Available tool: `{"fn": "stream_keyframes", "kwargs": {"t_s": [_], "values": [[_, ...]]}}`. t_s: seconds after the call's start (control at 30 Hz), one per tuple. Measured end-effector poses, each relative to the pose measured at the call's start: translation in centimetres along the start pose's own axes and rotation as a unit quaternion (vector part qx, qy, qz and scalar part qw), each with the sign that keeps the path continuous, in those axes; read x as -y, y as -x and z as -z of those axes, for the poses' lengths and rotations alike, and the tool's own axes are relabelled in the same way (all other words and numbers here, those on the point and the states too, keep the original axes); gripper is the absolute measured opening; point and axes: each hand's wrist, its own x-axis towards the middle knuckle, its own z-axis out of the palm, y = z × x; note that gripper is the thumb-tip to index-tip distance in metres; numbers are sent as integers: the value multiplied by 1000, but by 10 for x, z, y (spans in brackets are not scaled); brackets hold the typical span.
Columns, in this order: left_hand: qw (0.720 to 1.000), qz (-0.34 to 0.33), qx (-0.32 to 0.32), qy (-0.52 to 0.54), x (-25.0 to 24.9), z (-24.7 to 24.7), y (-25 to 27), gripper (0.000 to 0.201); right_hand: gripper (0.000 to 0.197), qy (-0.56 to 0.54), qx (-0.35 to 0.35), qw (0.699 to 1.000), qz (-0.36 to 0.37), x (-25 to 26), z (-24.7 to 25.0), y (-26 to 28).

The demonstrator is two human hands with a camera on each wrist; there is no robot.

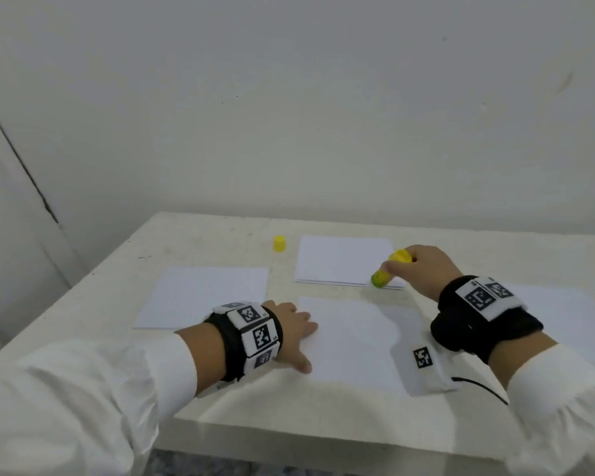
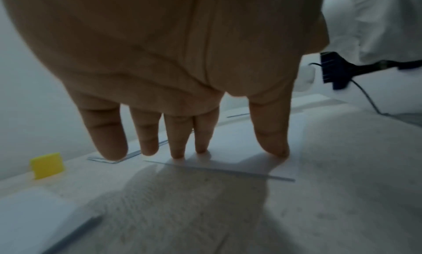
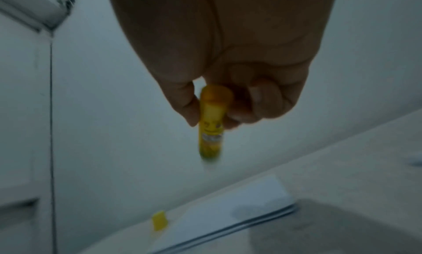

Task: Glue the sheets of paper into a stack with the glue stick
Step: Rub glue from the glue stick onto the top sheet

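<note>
R hand (image 1: 423,269) pinches the glue stick (image 1: 390,269) between thumb and curled fingers, cap end up in the grip, open tip angled down toward the near R corner of the far stack of sheets (image 1: 340,261); right wrist view suggests the tip is a little above the paper, but blur there, cannot say touching or not. Judged: about to lay glue on the stack's top sheet, or just lifting off it. L hand (image 1: 294,333) lies flat, fingers spread and straight, fingertips (image 2: 178,154) pressing the L edge of the near sheet (image 1: 351,341) to the worktop (image 1: 200,242), prob. to stop it sliding and keep it ready as the next sheet to move over. Yellow cap (image 1: 279,243) stands upright, apart, L of the stack, out of the working path. Another single sheet (image 1: 207,295) lies L of the near one, w/ a gap of bare worktop between; one more sheet (image 1: 571,321) partly seen at far R beyond the R wrist. Edges: stack's near edge shows several layers, fairly flush. Near sheet's front edge sits well back from the worktop's front lip. Room: open strip between stack and near sheet, so R hand can sweep along the stack w/o crossing L hand. Wall behind, stack well short of it. Risk (judgement): a light sheet may drag w/ the stick if unpinned.
</note>
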Motion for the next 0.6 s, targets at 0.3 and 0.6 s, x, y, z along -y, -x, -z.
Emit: {"fn": "stream_keyframes", "kwargs": {"t_s": [0.3,0.6], "values": [[999,17,-3,32,4,-3,-7,84,30,8,64,997,40,57,-79,-16],[1000,8,-8,14,6,-6,-8,82,25,74,104,991,34,62,-107,-22]]}}
